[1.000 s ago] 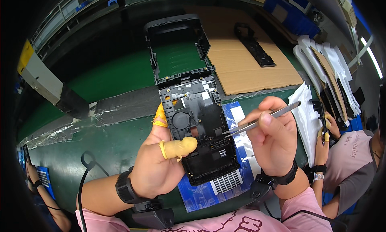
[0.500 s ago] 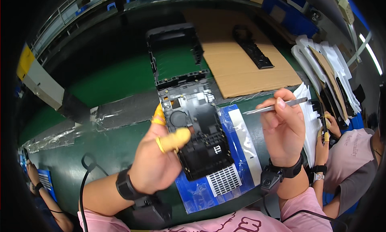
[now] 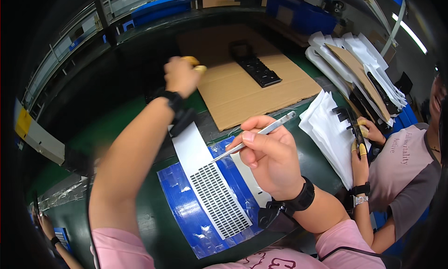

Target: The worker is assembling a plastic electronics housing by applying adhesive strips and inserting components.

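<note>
Left hand point(image 3: 182, 76) stretched far forward; right hand point(image 3: 274, 159) pinches tweezers point(image 3: 279, 123) aslant.

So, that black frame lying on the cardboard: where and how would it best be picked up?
Probably by the slab-like near part of the black frame, pinched across its two long edges, coming from above on the person's side. That part is long and narrow and points toward the person on the cardboard; the far end looks like an open loop, though it is dark.

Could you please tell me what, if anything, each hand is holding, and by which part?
The right hand holds the tweezers around mid-length. Whether the left hand holds anything cannot be told.
</note>
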